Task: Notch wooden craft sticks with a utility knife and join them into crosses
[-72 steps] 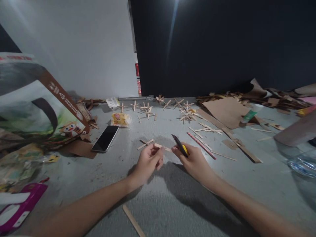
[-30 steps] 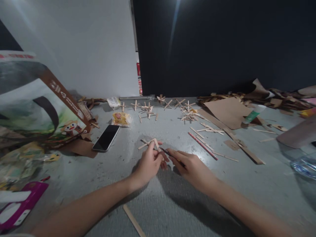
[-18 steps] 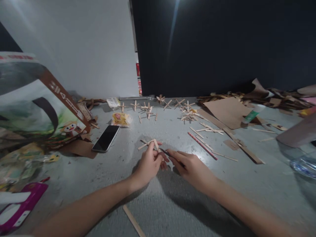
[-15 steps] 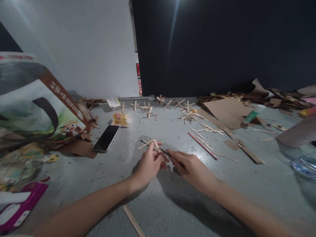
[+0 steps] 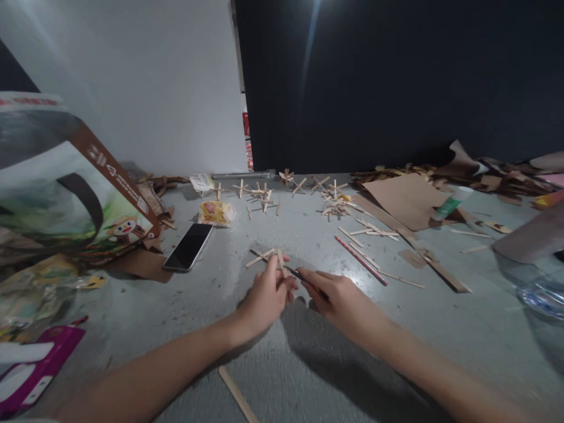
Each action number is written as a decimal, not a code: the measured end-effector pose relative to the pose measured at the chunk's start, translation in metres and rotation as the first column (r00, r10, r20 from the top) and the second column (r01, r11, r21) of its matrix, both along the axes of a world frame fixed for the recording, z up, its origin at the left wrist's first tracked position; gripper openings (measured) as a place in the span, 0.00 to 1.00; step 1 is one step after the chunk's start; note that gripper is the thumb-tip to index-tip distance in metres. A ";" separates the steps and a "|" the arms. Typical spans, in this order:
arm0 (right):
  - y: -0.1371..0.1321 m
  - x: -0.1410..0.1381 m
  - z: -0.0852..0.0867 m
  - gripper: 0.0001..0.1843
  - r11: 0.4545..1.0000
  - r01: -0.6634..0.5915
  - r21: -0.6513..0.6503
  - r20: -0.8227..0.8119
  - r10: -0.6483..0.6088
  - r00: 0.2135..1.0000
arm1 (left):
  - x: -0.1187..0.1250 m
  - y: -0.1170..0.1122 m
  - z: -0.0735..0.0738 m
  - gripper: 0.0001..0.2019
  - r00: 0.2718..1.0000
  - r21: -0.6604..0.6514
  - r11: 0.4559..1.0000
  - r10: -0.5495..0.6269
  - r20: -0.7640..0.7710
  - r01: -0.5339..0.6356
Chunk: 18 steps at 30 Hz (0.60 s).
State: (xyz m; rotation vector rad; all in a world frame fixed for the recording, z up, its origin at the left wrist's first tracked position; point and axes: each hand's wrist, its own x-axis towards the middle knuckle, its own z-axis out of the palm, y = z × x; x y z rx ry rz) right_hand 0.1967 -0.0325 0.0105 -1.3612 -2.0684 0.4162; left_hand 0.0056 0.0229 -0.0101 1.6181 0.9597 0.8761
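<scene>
My left hand (image 5: 267, 291) pinches a short wooden craft stick (image 5: 281, 259), which stands up at a slant between its fingers. In my right hand (image 5: 337, 294) is a slim dark craft knife (image 5: 294, 272), its tip touching or very close to the stick; most of its handle is hidden by my fingers. Just beyond my left fingertips, crossed wooden sticks (image 5: 258, 257) lie on the grey table (image 5: 273, 376). A loose wooden stick (image 5: 238, 393) rests nearer to me, between my forearms.
A phone (image 5: 189, 247) and a yellow packet (image 5: 215, 213) lie left of centre. Crossed-stick pieces (image 5: 264, 197) stand along the back. On the right are a red patterned pencil (image 5: 361, 260), cardboard (image 5: 405, 200) and a green-and-white tube (image 5: 452, 204). A large printed bag (image 5: 66, 188) stands far left.
The stick in my left hand has turned and tilted slightly, and my left fingers have closed in a little. The knife has stayed beside it with barely any shift.
</scene>
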 end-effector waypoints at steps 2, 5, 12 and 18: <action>-0.002 -0.001 0.001 0.21 1.000 0.008 -0.015 0.022 -0.008 1.000 | -0.001 0.000 0.002 0.11 0.999 0.021 1.000 -0.001 -0.041 0.002; -0.004 -0.004 0.002 0.20 0.999 0.027 -0.034 0.029 -0.026 0.999 | -0.001 -0.001 0.003 0.13 0.997 0.050 0.999 0.002 -0.082 0.002; -0.003 -0.010 0.007 0.15 0.991 -0.051 -0.123 -0.231 0.021 0.973 | 0.001 0.000 0.003 0.12 1.000 -0.007 1.000 -0.015 0.009 0.015; -0.001 -0.012 0.014 0.17 0.921 -0.133 -0.367 -0.466 -0.058 0.883 | 0.001 0.000 0.002 0.14 0.997 -0.063 0.998 -0.026 0.068 0.031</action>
